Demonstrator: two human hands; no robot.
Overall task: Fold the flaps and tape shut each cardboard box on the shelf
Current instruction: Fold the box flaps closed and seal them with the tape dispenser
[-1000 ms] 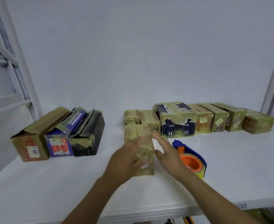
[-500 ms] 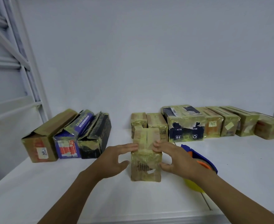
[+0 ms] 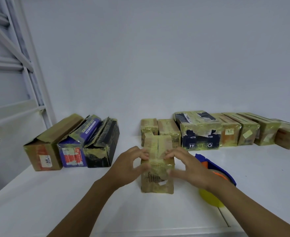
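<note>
**Holding the flaps down.** The small cardboard box (image 3: 157, 165) stood upright mid-shelf (image 3: 72, 202), in front of the rear row of boxes (image 3: 199, 132). The left hand (image 3: 127, 166) and right hand (image 3: 187, 168) each gripped an upper side, fingers (image 3: 145, 153) curled onto the top flaps. The flaps were best pressed level, edges meeting, before taking the tape dispenser (image 3: 216, 170) just beside the right wrist.
</note>
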